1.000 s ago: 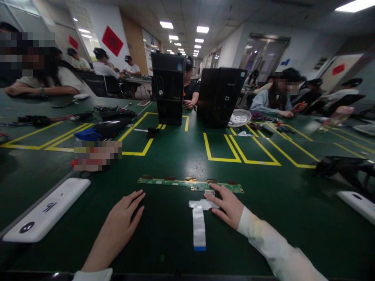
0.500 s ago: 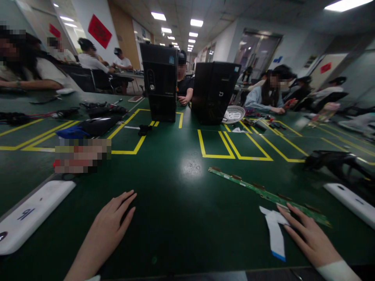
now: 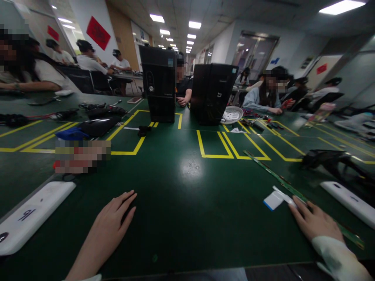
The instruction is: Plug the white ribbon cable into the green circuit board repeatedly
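On the green table my left hand (image 3: 113, 220) lies flat with its fingers stretched out, touching nothing but the tabletop. At the right, my right hand (image 3: 316, 220) rests on a long, narrow green circuit board (image 3: 268, 170), which slants from the back towards the front right edge. Its fingers are bent over the board near a white ribbon cable (image 3: 274, 200) with a blue end. Whether the fingertips pinch the board or the cable is hard to see.
White devices lie at the left (image 3: 38, 214) and right (image 3: 348, 201). Two black computer towers (image 3: 161, 86) (image 3: 212, 93) stand at the back. A white basket (image 3: 232, 115), dark cables (image 3: 102, 111) and a black frame (image 3: 336, 162) also lie on the table. People sit around.
My right hand has moved the circuit board to the right and turned it more steeply. The ribbon cable has shifted, its blue end now pointing left. My left hand has not moved.
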`<move>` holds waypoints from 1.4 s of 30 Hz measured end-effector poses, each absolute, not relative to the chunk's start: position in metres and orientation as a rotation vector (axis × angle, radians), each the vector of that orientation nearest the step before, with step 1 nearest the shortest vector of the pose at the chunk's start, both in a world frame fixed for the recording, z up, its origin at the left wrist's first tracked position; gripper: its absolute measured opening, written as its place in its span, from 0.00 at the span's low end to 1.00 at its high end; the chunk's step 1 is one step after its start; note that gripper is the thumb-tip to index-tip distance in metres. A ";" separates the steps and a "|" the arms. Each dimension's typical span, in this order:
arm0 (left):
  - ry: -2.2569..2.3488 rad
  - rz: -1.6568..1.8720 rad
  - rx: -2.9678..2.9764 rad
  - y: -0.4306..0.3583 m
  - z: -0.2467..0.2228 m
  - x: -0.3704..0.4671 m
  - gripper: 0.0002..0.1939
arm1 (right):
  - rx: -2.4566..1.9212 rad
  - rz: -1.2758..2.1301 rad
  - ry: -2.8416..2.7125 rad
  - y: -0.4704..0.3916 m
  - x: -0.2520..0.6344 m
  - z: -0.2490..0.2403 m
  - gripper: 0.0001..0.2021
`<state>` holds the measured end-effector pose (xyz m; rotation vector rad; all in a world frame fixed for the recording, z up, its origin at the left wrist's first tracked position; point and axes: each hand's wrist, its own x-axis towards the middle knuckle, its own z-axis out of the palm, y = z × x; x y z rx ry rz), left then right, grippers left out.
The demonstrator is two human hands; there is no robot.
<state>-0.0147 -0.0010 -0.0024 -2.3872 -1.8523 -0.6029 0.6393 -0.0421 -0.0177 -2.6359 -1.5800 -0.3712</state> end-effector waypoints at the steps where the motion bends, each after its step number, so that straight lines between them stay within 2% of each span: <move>1: -1.857 -0.609 -2.385 -0.001 -0.002 -0.014 0.28 | -2.736 -0.322 -1.491 -0.034 0.634 -0.010 0.36; 4: -1.871 -0.608 -2.387 -0.001 -0.002 -0.015 0.29 | -2.929 -0.162 -1.287 -0.009 0.620 0.014 0.35; 10: -1.881 -0.567 -2.405 0.000 -0.002 -0.016 0.29 | -2.946 0.045 -1.116 0.031 0.616 0.035 0.36; 17: -1.843 -0.614 -2.401 -0.001 -0.003 -0.015 0.29 | -2.917 0.007 -1.026 0.059 0.633 0.031 0.35; 28: -1.864 -0.576 -2.409 -0.002 -0.006 -0.019 0.28 | -2.866 0.038 -1.022 0.058 0.640 0.031 0.37; 42: -1.869 -0.584 -2.409 -0.002 -0.003 -0.016 0.28 | -2.796 0.027 -1.073 0.057 0.644 0.024 0.33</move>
